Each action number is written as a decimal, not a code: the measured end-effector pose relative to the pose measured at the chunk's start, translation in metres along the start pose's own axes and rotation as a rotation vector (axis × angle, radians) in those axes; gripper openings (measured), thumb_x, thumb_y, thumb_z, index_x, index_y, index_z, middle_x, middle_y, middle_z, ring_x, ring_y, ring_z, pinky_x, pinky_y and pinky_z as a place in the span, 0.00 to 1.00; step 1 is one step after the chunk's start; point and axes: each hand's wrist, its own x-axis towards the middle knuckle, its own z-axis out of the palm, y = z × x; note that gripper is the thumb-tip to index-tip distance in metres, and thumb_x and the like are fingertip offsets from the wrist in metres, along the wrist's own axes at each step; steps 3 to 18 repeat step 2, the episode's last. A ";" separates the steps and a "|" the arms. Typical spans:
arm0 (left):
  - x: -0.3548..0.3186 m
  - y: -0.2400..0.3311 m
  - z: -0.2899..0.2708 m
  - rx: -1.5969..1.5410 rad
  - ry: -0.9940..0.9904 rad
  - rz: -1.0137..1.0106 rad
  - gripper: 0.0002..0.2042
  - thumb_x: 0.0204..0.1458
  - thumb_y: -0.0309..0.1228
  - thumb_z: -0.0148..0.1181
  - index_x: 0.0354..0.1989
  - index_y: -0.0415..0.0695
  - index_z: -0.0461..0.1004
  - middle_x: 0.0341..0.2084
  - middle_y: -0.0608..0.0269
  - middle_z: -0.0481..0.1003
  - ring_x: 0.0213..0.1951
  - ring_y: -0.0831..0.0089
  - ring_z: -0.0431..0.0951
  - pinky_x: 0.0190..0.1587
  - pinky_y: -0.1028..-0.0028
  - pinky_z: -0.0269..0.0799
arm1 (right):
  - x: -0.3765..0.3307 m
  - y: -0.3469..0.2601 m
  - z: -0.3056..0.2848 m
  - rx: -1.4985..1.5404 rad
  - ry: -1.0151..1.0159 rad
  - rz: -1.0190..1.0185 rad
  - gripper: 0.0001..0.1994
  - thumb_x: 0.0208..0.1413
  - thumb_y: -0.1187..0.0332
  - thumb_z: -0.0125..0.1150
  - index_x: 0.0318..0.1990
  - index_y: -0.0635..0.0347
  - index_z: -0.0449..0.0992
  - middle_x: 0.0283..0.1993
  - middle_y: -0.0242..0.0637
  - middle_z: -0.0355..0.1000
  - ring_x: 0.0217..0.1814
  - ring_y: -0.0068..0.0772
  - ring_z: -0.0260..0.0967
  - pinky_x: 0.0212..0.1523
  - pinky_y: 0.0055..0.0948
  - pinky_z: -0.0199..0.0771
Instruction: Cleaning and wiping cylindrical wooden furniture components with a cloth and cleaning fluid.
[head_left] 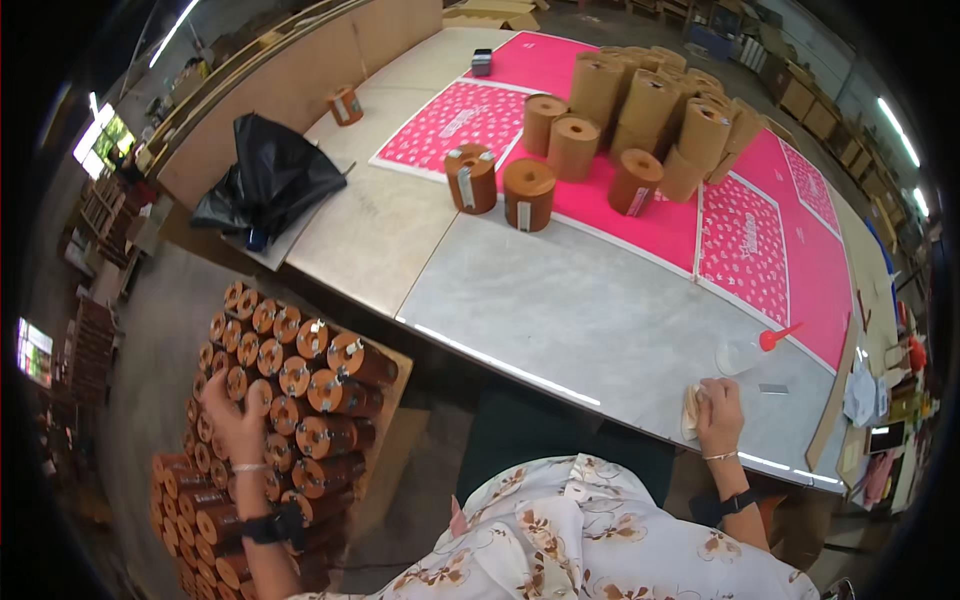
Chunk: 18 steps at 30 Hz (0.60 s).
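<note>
To my lower left, my left hand (238, 428) reaches over a stack of brown wooden-looking cylinders (318, 437) lying on their sides, round ends with centre holes showing. Its fingers are apart at the end of one cylinder (237, 383); I cannot tell how firmly they touch it. At the table's near edge, my right hand (721, 412) is closed on a folded pale cloth (690, 412) resting on the grey tabletop. Close to that hand are a clear squeeze bottle (735, 355) with a red nozzle (768, 340) and a small flat grey piece (773, 389).
Brown cylinders (528, 195) stand on the table (520, 300), with several paper-wrapped rolls (650, 100) behind them on pink printed sheets (745, 240). A black plastic bag (270, 180) lies at the left corner, near a lone cylinder (345, 105). A small dark box (482, 62) stands farther back.
</note>
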 end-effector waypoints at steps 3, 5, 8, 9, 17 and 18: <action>0.023 0.049 0.040 -0.190 -0.129 0.039 0.29 0.55 0.43 0.60 0.61 0.41 0.61 0.60 0.53 0.60 0.61 0.58 0.61 0.62 0.58 0.56 | -0.010 0.011 0.002 -0.132 0.045 -0.106 0.10 0.46 0.72 0.62 0.39 0.56 0.77 0.43 0.46 0.69 0.39 0.49 0.70 0.40 0.39 0.72; 0.023 0.049 0.040 -0.190 -0.129 0.039 0.29 0.55 0.43 0.60 0.61 0.41 0.61 0.60 0.53 0.60 0.61 0.58 0.61 0.62 0.58 0.56 | -0.010 0.011 0.002 -0.132 0.045 -0.106 0.10 0.46 0.72 0.62 0.39 0.56 0.77 0.43 0.46 0.69 0.39 0.49 0.70 0.40 0.39 0.72; 0.023 0.049 0.040 -0.190 -0.129 0.039 0.29 0.55 0.43 0.60 0.61 0.41 0.61 0.60 0.53 0.60 0.61 0.58 0.61 0.62 0.58 0.56 | -0.010 0.011 0.002 -0.132 0.045 -0.106 0.10 0.46 0.72 0.62 0.39 0.56 0.77 0.43 0.46 0.69 0.39 0.49 0.70 0.40 0.39 0.72; 0.023 0.049 0.040 -0.190 -0.129 0.039 0.29 0.55 0.43 0.60 0.61 0.41 0.61 0.60 0.53 0.60 0.61 0.58 0.61 0.62 0.58 0.56 | -0.010 0.011 0.002 -0.132 0.045 -0.106 0.10 0.46 0.72 0.62 0.39 0.56 0.77 0.43 0.46 0.69 0.39 0.49 0.70 0.40 0.39 0.72; 0.023 0.049 0.040 -0.190 -0.129 0.039 0.29 0.55 0.43 0.60 0.61 0.41 0.61 0.60 0.53 0.60 0.61 0.58 0.61 0.62 0.58 0.56 | -0.010 0.011 0.002 -0.132 0.045 -0.106 0.10 0.46 0.72 0.62 0.39 0.56 0.77 0.43 0.46 0.69 0.39 0.49 0.70 0.40 0.39 0.72; 0.023 0.049 0.040 -0.190 -0.129 0.039 0.29 0.55 0.43 0.60 0.61 0.41 0.61 0.60 0.53 0.60 0.61 0.58 0.61 0.62 0.58 0.56 | -0.010 0.011 0.002 -0.132 0.045 -0.106 0.10 0.46 0.72 0.62 0.39 0.56 0.77 0.43 0.46 0.69 0.39 0.49 0.70 0.40 0.39 0.72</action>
